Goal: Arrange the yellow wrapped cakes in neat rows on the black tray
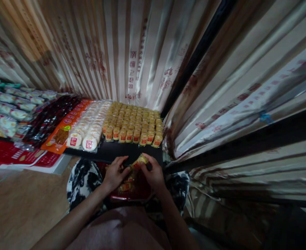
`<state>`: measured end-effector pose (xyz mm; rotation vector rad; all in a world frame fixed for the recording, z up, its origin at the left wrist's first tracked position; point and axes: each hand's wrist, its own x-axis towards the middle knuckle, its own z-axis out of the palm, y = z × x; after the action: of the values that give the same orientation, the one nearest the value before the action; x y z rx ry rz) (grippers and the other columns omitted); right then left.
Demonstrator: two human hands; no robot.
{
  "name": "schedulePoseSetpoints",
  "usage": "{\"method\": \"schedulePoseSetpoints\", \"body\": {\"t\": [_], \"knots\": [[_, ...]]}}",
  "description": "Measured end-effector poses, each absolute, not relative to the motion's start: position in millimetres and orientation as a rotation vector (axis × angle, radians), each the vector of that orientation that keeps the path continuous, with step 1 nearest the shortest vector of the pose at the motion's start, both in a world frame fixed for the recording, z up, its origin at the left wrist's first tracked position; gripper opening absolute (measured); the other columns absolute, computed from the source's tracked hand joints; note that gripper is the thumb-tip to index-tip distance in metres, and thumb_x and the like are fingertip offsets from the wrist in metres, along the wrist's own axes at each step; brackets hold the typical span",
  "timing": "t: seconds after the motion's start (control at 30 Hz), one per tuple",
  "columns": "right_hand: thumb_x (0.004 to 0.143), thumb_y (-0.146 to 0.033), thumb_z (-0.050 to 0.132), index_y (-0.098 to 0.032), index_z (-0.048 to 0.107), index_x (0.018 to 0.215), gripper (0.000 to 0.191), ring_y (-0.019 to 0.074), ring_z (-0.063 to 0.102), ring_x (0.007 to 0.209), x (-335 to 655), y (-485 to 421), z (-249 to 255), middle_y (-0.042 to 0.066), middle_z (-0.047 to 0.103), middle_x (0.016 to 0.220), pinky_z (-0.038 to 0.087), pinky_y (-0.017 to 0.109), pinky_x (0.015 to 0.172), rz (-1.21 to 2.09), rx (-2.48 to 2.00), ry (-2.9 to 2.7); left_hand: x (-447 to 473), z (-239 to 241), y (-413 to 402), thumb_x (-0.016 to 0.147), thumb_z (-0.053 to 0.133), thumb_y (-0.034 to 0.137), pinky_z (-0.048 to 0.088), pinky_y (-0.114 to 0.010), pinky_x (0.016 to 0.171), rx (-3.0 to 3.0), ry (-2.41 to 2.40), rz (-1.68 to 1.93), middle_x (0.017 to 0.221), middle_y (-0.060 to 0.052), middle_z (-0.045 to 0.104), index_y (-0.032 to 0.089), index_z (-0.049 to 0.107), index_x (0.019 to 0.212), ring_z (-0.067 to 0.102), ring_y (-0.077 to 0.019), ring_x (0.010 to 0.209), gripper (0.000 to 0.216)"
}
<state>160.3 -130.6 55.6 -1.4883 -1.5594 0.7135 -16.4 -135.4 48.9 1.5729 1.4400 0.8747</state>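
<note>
Pale striped curtains point(132, 52) printed with red characters hang across the far side and down the right; a dark bar point(194, 59) slants between them. Brown wood-grain floor point(19, 205) lies near left; a black tabletop point(116, 151) stands centre; light is dim.

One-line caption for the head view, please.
Left hand and right hand pinch a yellow packet over the lap, before rows of packets on a dark board.
</note>
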Motion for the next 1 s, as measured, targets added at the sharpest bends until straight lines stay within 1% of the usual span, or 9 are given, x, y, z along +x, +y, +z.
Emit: {"method": "schedulePoseSetpoints", "body": {"t": [0.07,0.17,0.23,0.4,0.47,0.6,0.77,0.9,1.0], "knots": [[0.079,-0.027,0.052,-0.02,0.059,0.108,0.031,0.0183,0.057,0.092,163,-129,63,0.006,0.064,0.098,0.046,0.033,0.085,0.661,-1.457,-1.711,-12,51,-132,0.077,0.054,0.028,0.043,-0.024,0.07,1.631,1.352,0.81,0.102,-0.005,0.058,0.021,0.054,0.117,0.051,-0.0121,0.071,0.041],[0.081,-0.027,0.051,-0.021,0.058,0.112,0.032,0.0184,0.056,0.089,163,-128,67,0.005,0.064,0.095,0.046,0.033,0.083,0.619,-1.428,-1.825,0,49,-126,0.078,0.052,0.023,0.041,-0.022,0.067,1.671,1.335,0.739,0.087,-0.002,0.059,0.02,0.06,0.104,0.051,-0.0123,0.07,0.028],[0.082,-0.028,0.05,-0.02,0.056,0.115,0.034,0.019,0.056,0.091,162,-127,64,0.007,0.063,0.1,0.046,0.034,0.083,0.556,-1.445,-1.778,8,45,-122,0.078,0.051,0.023,0.04,-0.022,0.065,1.67,1.356,0.742,0.084,-0.002,0.058,0.019,0.062,0.098,0.051,-0.0119,0.068,0.023],[0.084,-0.029,0.045,-0.016,0.046,0.124,0.042,0.0223,0.05,0.108,161,-130,50,0.013,0.052,0.12,0.047,0.039,0.085,0.317,-1.489,-1.499,31,44,-102,0.077,0.055,0.025,0.042,-0.022,0.066,1.585,1.425,0.827,0.087,-0.002,0.058,0.016,0.059,0.096,0.051,-0.0109,0.067,0.022],[0.085,-0.028,0.041,-0.017,0.047,0.122,0.039,0.022,0.049,0.11,160,-131,45,0.013,0.051,0.121,0.047,0.039,0.086,0.331,-1.47,-1.472,43,44,-92,0.077,0.055,0.024,0.042,-0.022,0.067,1.566,1.497,0.831,0.087,-0.002,0.058,0.015,0.058,0.097,0.051,-0.0109,0.068,0.022],[0.087,-0.026,0.035,-0.016,0.051,0.117,0.036,0.0205,0.05,0.109,161,-126,35,0.013,0.054,0.116,0.042,0.041,0.093,0.368,-1.481,-1.474,66,40,-73,0.079,0.053,0.024,0.042,-0.024,0.073,1.616,1.612,0.838,0.089,-0.003,0.058,0.016,0.057,0.097,0.053,-0.0121,0.073,0.02],[0.085,-0.022,0.031,-0.013,0.051,0.117,0.039,0.0197,0.05,0.111,167,-112,23,0.014,0.054,0.118,0.04,0.041,0.097,0.412,-1.503,-1.44,86,34,-61,0.081,0.052,0.024,0.042,-0.026,0.077,1.681,1.665,0.829,0.093,-0.006,0.058,0.015,0.056,0.096,0.056,-0.0165,0.084,0.019],[0.083,-0.019,0.03,-0.012,0.051,0.118,0.041,0.0198,0.049,0.113,172,-103,17,0.015,0.054,0.12,0.039,0.041,0.098,0.426,-1.506,-1.417,93,33,-58,0.081,0.051,0.024,0.042,-0.027,0.077,1.696,1.685,0.82,0.095,-0.007,0.057,0.015,0.055,0.098,0.056,-0.0182,0.088,0.019],[0.083,-0.019,0.03,-0.013,0.051,0.119,0.042,0.0193,0.049,0.114,174,-98,15,0.014,0.054,0.121,0.038,0.041,0.098,0.407,-1.506,-1.414,95,34,-56,0.081,0.051,0.024,0.043,-0.028,0.078,1.666,1.671,0.849,0.095,-0.006,0.058,0.016,0.052,0.106,0.056,-0.0176,0.087,0.026]]}}
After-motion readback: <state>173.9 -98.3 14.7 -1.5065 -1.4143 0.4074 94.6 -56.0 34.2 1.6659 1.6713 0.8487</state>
